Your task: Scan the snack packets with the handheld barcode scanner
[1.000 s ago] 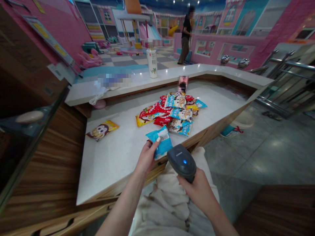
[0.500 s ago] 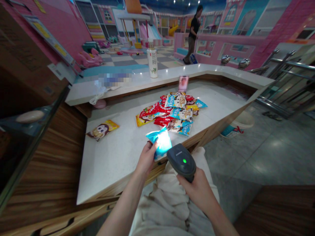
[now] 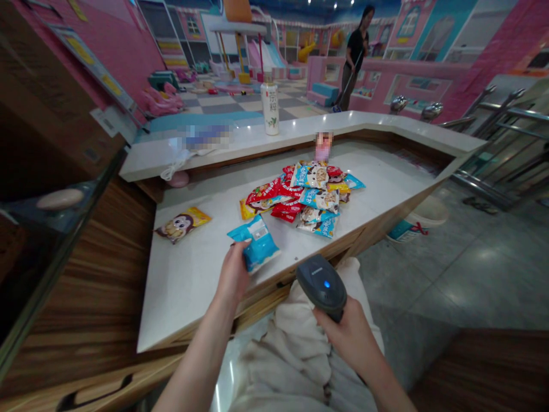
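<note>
A blue-and-white snack packet is sitting tilted in the left hand, while the right hand is gripping a dark grey handheld barcode scanner, its small light showing blue.

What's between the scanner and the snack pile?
The head view shows only a strip of white counter top between the barcode scanner and the snack pile.
</note>
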Action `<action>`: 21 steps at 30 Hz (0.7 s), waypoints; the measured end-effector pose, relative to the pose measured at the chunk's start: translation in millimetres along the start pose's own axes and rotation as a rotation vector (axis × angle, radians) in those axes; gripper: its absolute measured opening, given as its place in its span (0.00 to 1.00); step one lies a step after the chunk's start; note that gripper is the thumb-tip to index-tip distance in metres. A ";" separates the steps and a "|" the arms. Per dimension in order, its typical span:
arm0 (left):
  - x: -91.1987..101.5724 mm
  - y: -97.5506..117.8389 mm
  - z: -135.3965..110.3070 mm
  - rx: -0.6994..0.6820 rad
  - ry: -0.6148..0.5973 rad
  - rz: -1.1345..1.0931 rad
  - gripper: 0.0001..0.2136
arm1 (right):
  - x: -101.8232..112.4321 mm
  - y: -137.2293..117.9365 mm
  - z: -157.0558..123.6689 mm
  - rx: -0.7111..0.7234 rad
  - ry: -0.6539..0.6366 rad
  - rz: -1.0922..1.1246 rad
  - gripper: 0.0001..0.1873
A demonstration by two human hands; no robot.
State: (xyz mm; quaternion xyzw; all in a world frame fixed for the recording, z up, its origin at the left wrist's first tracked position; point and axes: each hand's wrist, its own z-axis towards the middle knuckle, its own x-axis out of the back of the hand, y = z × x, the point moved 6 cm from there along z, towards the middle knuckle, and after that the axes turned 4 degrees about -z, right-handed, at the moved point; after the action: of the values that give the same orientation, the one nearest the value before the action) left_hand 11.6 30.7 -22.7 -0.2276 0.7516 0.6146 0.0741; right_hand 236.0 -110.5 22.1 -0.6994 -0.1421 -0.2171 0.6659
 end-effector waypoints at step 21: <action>54.0 90.3 55.4 -0.919 0.250 1.479 0.37 | -2.0 3.1 1.5 -0.029 -0.027 0.019 0.06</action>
State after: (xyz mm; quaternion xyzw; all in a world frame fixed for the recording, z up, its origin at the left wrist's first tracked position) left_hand -84.7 82.9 23.6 0.2446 0.3872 0.7176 -0.5247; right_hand 236.0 -109.1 18.4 -0.7130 -0.1415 -0.2035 0.6558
